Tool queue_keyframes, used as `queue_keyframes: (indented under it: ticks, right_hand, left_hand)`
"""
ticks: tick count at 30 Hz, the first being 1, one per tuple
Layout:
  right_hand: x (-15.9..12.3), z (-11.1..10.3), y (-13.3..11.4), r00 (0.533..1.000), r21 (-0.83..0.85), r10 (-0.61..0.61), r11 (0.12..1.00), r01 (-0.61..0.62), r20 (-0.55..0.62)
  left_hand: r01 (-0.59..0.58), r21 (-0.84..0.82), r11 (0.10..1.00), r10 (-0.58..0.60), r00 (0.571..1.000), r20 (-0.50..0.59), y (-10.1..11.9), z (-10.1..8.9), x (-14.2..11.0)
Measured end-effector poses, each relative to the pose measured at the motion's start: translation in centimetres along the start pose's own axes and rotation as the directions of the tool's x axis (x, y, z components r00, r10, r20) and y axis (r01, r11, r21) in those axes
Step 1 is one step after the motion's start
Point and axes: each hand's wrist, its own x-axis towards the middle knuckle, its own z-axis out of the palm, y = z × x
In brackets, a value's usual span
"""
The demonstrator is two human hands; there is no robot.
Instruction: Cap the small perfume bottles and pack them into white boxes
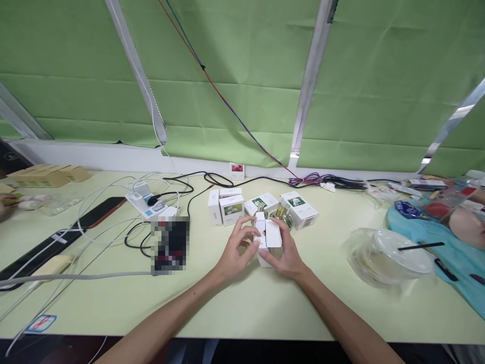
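Both my hands are at a small white carton (274, 233) with raised flaps, held just above or on the table. My right hand (288, 255) wraps around its right side, thumb low on the front. My left hand (238, 252) grips the left side, with fingers and thumb at the open top. Something small and yellowish shows inside; I cannot make out what. Right behind the carton are small glass bottles (287, 218) with gold caps, partly hidden by my fingers. White boxes with flower pictures lie around them, among them one box (299, 210) at the right and an upright box (232, 210) at the left.
To the left, a white power strip (146, 205), tangled cables and a pixelated dark device (170, 247) lie on the table (223, 308). At right stand a lidded plastic bowl (401, 255) in a bag and a turquoise cloth (454, 273). Another person's hand (4, 205) shows at far left.
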Motion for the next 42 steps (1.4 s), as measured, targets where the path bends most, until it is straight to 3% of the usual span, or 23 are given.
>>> queue_keyframes:
  ticks: [7, 16, 27, 37, 42]
  right_hand:
    - [0.1, -0.1, -0.4, 1.000, -0.018, -0.006, 1.000, 0.006, -0.003]
    - [0.2, 0.0, -0.4, 1.000, 0.060, 0.012, 0.998, -0.012, -0.008]
    - [0.1, 0.4, 0.0, 0.999, 0.169, 0.024, 0.985, -0.020, -0.026]
    - [0.0, 0.9, 0.2, 0.999, 0.219, 0.004, 0.976, 0.005, -0.041]
    - [-0.1, 0.9, 0.4, 1.000, 0.184, 0.004, 0.983, 0.002, -0.028]
  left_hand:
    - [0.091, -0.148, 0.985, -0.088, 0.996, 0.026, -0.2, 0.0, 0.3]
    - [0.248, -0.289, 0.925, -0.201, 0.962, 0.183, -0.6, -0.3, 0.6]
    - [0.109, -0.199, 0.974, -0.091, 0.991, 0.095, -0.4, -0.1, 0.4]
    - [-0.087, 0.071, 0.994, 0.089, 0.996, -0.016, -0.4, -0.7, 0.5]
    - [-0.098, 0.147, 0.984, 0.105, 0.994, -0.040, -0.2, -0.5, 0.4]
